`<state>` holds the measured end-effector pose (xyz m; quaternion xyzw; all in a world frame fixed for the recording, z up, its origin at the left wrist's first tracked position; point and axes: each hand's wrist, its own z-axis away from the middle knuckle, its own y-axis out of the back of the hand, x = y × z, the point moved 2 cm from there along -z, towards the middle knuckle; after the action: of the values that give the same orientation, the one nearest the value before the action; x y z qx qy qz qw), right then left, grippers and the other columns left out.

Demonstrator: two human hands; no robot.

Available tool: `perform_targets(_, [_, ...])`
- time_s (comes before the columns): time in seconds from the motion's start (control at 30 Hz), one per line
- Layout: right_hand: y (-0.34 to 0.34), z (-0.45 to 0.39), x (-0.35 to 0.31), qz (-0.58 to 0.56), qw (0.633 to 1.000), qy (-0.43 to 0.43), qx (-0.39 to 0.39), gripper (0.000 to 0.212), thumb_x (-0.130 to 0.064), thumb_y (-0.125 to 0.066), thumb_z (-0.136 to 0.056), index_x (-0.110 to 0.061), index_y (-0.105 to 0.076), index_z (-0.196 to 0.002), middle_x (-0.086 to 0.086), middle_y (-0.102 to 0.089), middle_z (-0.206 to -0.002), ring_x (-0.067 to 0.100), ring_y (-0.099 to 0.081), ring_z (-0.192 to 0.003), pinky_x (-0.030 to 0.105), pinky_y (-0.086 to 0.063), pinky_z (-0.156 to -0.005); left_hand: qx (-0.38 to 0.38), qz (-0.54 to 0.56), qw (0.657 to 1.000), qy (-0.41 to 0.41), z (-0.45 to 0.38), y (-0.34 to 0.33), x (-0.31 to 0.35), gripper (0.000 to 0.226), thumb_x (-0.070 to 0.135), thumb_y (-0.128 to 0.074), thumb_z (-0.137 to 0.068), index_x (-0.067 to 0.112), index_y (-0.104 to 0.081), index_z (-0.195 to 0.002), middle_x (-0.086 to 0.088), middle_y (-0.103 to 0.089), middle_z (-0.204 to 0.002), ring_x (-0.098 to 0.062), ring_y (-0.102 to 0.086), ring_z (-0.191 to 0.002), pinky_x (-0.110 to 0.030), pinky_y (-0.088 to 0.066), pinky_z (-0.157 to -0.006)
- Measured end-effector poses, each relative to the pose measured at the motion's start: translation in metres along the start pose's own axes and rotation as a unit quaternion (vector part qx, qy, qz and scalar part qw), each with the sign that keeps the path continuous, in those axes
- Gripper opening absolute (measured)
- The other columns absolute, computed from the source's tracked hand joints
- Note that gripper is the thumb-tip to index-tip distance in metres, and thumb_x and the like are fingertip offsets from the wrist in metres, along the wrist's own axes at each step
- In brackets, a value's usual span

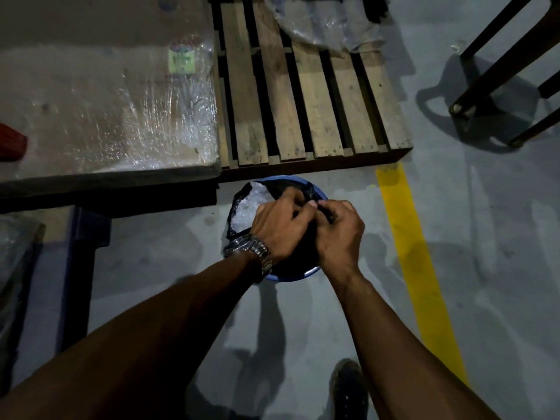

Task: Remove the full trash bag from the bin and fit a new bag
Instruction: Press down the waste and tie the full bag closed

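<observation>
Both hands over a blue bin [318, 189] on the grey floor [485, 237]. Left hand [280, 228], metal watch [250, 253] on its wrist, and right hand [339, 231] meet above the bin, fingers of both curled and pinching gathered black trash bag [291, 184] plastic between them. Bag still sits inside the bin, its rim bunched toward the hands; white crumpled waste [250, 207] shows in the open part left of the left hand. Beyond the hands a wooden pallet [303, 101] with clear plastic sheet [318, 25] at its far end; up-left a film-wrapped slab [106, 101] with a green label [181, 57]. Yellow floor line [418, 253] runs right of the right hand. Dark furniture legs [500, 71] far up-right. A shoe [348, 389] below the arms.
</observation>
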<state>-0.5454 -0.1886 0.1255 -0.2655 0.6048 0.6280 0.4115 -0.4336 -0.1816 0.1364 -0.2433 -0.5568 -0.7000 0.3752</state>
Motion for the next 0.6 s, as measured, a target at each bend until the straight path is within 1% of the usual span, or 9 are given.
perform_targets(0.07, [0.001, 0.000, 0.001, 0.006, 1.000, -0.010, 0.012, 0.015, -0.008, -0.062, -0.089, -0.006, -0.071, -0.101, 0.002, -0.059, -0.096, 0.015, -0.060, -0.087, 0.009, -0.040, -0.075, 0.016, 0.006, 1.000, 0.011, 0.008, 0.000, -0.010, 0.036, 0.039, -0.043, -0.079, 0.020, -0.047, -0.110, -0.002, -0.067, -0.109, -0.023, -0.061, -0.102, -0.037, -0.048, -0.090])
perform_targets(0.13, [0.003, 0.001, 0.004, 0.021, 0.999, -0.016, 0.028, 0.017, -0.007, -0.061, -0.089, -0.005, -0.070, -0.103, 0.005, -0.060, -0.100, 0.016, -0.059, -0.090, 0.012, -0.039, -0.078, 0.054, -0.051, 0.997, 0.022, 0.015, 0.001, -0.028, 0.037, 0.025, -0.048, -0.075, 0.017, -0.047, -0.111, -0.005, -0.062, -0.113, -0.025, -0.057, -0.106, -0.037, -0.046, -0.092])
perform_targets(0.2, [0.007, 0.002, 0.008, 0.028, 0.998, -0.012, 0.052, 0.018, -0.005, -0.061, -0.087, -0.002, -0.069, -0.103, 0.011, -0.060, -0.104, 0.021, -0.059, -0.092, 0.014, -0.038, -0.082, 0.091, -0.077, 0.988, 0.095, 0.022, 0.006, -0.048, 0.034, 0.010, -0.051, -0.076, 0.014, -0.049, -0.110, -0.009, -0.057, -0.113, -0.029, -0.051, -0.108, -0.038, -0.041, -0.093])
perform_targets(0.27, [0.008, 0.005, 0.010, 0.026, 0.997, -0.001, 0.068, 0.017, -0.001, -0.061, -0.086, 0.001, -0.068, -0.101, 0.014, -0.059, -0.105, 0.021, -0.057, -0.091, 0.011, -0.034, -0.083, 0.099, -0.089, 0.971, 0.198, 0.028, 0.011, -0.073, 0.037, 0.005, -0.049, -0.078, 0.017, -0.051, -0.113, -0.009, -0.052, -0.118, -0.030, -0.047, -0.113, -0.039, -0.038, -0.097])
perform_targets(0.3, [0.009, 0.006, 0.010, 0.026, 0.997, 0.001, 0.075, 0.017, 0.000, -0.061, -0.086, 0.002, -0.068, -0.101, 0.014, -0.057, -0.105, 0.018, -0.054, -0.090, 0.009, -0.033, -0.082, 0.088, -0.099, 0.966, 0.223, 0.030, 0.012, -0.082, 0.042, 0.006, -0.049, -0.079, 0.020, -0.051, -0.118, -0.009, -0.048, -0.122, -0.030, -0.045, -0.115, -0.040, -0.037, -0.099])
perform_targets(0.37, [0.010, 0.007, 0.008, 0.021, 0.997, 0.002, 0.081, 0.015, 0.001, -0.060, -0.087, 0.002, -0.067, -0.100, 0.007, -0.052, -0.105, 0.014, -0.050, -0.091, 0.008, -0.032, -0.082, 0.051, -0.119, 0.969, 0.211, 0.030, 0.010, -0.094, 0.056, 0.008, -0.050, -0.078, 0.029, -0.047, -0.130, -0.006, -0.041, -0.130, -0.029, -0.041, -0.120, -0.040, -0.038, -0.102])
perform_targets(0.43, [0.007, 0.008, 0.007, -0.001, 0.997, -0.005, 0.081, 0.012, -0.001, -0.059, -0.088, -0.005, -0.065, -0.097, 0.002, -0.052, -0.105, 0.014, -0.052, -0.092, 0.012, -0.037, -0.084, 0.019, -0.151, 0.977, 0.148, 0.025, 0.006, -0.096, 0.060, 0.013, -0.052, -0.079, 0.035, -0.045, -0.134, -0.002, -0.037, -0.135, -0.026, -0.038, -0.124, -0.039, -0.039, -0.103])
perform_targets(0.53, [0.002, 0.010, 0.007, -0.046, 0.995, -0.034, 0.086, 0.014, -0.005, -0.059, -0.089, -0.019, -0.059, -0.094, 0.003, -0.062, -0.099, 0.017, -0.060, -0.091, 0.026, -0.048, -0.083, -0.008, -0.181, 0.979, 0.097, 0.015, 0.002, -0.090, 0.041, 0.020, -0.053, -0.082, 0.033, -0.057, -0.121, 0.003, -0.040, -0.137, -0.023, -0.035, -0.127, -0.036, -0.035, -0.103])
perform_targets(0.6, [0.002, 0.011, 0.005, -0.052, 0.994, -0.045, 0.089, 0.013, -0.006, -0.058, -0.091, -0.017, -0.061, -0.096, 0.001, -0.063, -0.095, 0.015, -0.059, -0.090, 0.024, -0.046, -0.079, -0.015, -0.174, 0.980, 0.093, 0.011, 0.005, -0.086, 0.026, 0.019, -0.054, -0.082, 0.025, -0.058, -0.106, 0.002, -0.053, -0.124, -0.024, -0.044, -0.119, -0.035, -0.036, -0.098])
